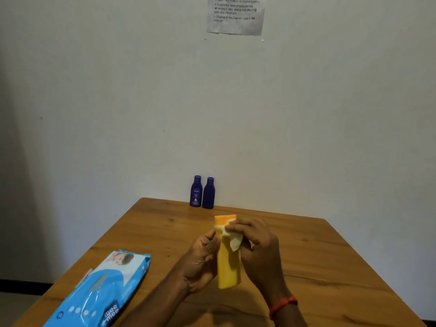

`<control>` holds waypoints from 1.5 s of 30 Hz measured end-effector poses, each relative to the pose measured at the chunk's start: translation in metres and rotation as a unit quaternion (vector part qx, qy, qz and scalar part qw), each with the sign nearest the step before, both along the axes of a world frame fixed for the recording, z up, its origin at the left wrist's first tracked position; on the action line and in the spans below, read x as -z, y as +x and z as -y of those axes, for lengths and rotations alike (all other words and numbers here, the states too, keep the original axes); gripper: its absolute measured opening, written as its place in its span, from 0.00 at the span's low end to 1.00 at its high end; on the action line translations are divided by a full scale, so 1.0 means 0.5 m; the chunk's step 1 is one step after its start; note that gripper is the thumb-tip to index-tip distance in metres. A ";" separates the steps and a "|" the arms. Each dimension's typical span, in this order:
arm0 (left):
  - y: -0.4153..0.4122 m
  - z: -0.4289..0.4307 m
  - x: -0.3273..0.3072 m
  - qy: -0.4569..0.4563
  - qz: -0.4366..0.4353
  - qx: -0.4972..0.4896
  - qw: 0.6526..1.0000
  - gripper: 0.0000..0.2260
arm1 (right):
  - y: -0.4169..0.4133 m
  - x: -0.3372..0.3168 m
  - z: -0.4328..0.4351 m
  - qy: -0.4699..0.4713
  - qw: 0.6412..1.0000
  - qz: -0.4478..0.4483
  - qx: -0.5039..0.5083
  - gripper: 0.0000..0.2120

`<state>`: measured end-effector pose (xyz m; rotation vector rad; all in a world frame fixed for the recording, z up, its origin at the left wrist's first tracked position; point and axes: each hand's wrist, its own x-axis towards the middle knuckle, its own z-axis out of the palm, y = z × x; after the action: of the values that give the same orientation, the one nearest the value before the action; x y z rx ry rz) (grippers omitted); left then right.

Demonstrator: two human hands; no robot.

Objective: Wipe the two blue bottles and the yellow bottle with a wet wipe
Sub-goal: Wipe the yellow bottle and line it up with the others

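Two hands busy mid-counter: left hand (200, 263) grip closed round the yellow bottle (227, 263), right hand (256, 244) pinching the wet wipe (232, 239) against its upper part. Blue bottles (202, 192) at far edge. Best: rotate bottle, wipe downward, cover all sides.

**One camera on my head, looking forward and down**

There was only a single view, from the wide-angle camera I wore on my head. It faced ahead and tilted down across the table (306, 267), straight toward the wall (330, 114) behind its far edge. My hands sat close under the lens, low in the middle of the picture, with my forearms running in from the bottom edge. The table's far edge lay well beyond them. The wall filled the upper half, up to a printed sheet (236, 16) cut off by the top edge.
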<state>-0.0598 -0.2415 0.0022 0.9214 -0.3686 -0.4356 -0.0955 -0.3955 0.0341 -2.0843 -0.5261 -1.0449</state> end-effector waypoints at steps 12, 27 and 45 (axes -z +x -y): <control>-0.005 -0.003 -0.007 -0.019 -0.019 0.009 1.000 0.28 | -0.031 0.039 0.000 -0.026 0.999 -0.024 0.013 0.13; 0.005 -0.021 -0.018 -0.025 -0.017 0.033 0.999 0.44 | -0.081 0.069 0.005 -0.022 0.994 -0.088 -0.061 0.20; 0.011 -0.007 -0.028 -0.051 -0.015 0.011 0.999 0.42 | -0.017 -0.012 0.013 0.047 0.998 -0.041 -0.017 0.17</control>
<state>-0.0541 -0.2378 0.0160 0.8115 -0.3713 -0.4460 -0.1041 -0.4018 0.0399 -2.0196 -0.4619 -0.9426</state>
